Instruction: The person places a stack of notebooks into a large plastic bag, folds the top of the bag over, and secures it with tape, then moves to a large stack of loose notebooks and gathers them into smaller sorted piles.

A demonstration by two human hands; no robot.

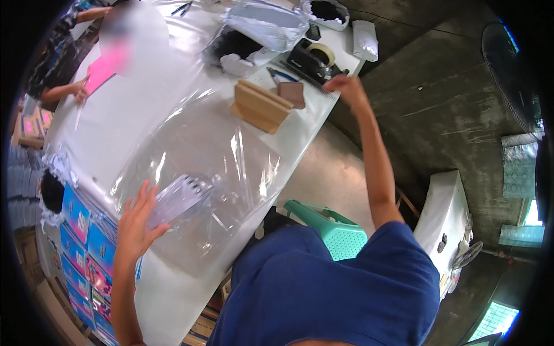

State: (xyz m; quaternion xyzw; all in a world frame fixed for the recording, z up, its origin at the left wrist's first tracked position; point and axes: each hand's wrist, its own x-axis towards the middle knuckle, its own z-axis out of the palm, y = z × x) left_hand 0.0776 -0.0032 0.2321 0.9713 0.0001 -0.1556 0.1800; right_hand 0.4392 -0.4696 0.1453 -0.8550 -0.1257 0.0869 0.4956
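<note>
- The left hand (137,222) is laid open, fingers spread, on a flat clear-wrapped pack (176,199) that lies on the white counter (167,291); the pack juts out past the fingertips, up and to the right.
- A wide clear plastic sheet (202,150) is spread under and beyond the pack, wrinkled and glinting.
- The right hand (345,87) is stretched far forward to the counter's far edge, just beside a black tape dispenser (314,60); the fingers are curled, but whether anything is gripped cannot be told.
- Left of the right hand, a small brown block (292,93) and a wooden stand (259,106) are seen, the two near each other; blue-handled pliers (281,75) lie just beyond them.
- Between the two hands only the plastic sheet is found.
- Stacked blue and pink boxes (86,248) are ranged below the left hand, off the counter's near-left edge.
- A green plastic stool (332,228) stands under the right forearm, on the floor.
- Another person's hand (79,92) holds a pink sheet (104,69) at the counter's far left.
</note>
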